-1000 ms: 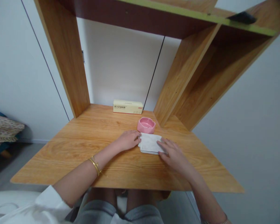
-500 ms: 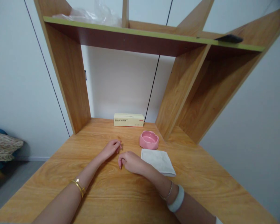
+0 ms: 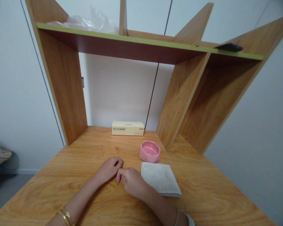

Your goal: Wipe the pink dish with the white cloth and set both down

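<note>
My left hand (image 3: pixel 109 169) rests on the wooden table with its fingers curled in, and nothing shows in it. Just to its right lies my right hand (image 3: pixel 132 182), also loosely closed, its bent fingers near the left fingertips. A folded pale grey cloth (image 3: pixel 161 179) lies beside my right hand, partly behind that wrist. Beyond the cloth stands a pink faceted ashtray (image 3: pixel 150 152) with notches in its rim. Farther back is a long cream box (image 3: pixel 127 129) with dark printed characters on its front.
A wooden shelf unit stands on the table (image 3: pixel 85 201), with an upright panel (image 3: pixel 181 103) at right. Its upper shelf (image 3: pixel 146 40) holds a crumpled clear plastic bag (image 3: pixel 87 25) and a flat dark object (image 3: pixel 229 47). Patterned fabric (image 3: pixel 0 157) shows at far left.
The view has tilted up, so everything sits lower in the picture. Both hands have drawn slightly back toward me, still curled. The cloth, ashtray and box have stayed in place.
</note>
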A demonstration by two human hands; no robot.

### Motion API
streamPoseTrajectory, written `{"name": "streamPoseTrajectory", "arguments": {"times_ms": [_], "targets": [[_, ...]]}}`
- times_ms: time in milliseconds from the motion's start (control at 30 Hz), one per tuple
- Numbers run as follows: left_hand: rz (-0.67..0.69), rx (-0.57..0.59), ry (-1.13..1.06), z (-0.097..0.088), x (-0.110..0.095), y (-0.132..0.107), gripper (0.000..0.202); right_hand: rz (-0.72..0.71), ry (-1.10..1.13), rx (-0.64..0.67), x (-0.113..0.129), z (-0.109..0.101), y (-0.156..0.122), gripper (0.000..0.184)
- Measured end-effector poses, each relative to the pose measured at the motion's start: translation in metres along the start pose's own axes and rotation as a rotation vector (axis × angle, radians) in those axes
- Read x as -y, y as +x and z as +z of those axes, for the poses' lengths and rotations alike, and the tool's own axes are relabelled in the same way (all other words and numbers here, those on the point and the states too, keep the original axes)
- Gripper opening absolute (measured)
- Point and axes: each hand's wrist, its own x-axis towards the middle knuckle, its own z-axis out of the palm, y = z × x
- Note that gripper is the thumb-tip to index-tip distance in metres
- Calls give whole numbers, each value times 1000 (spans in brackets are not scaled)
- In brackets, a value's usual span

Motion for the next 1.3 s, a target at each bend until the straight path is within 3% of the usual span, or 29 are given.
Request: {"name": "streamPoseTrajectory", "arguments": {"times_ms": [1300], "targets": [[53,25,97,3,4,-2,34,-34,58,-42,-3,3,0,28]]}}
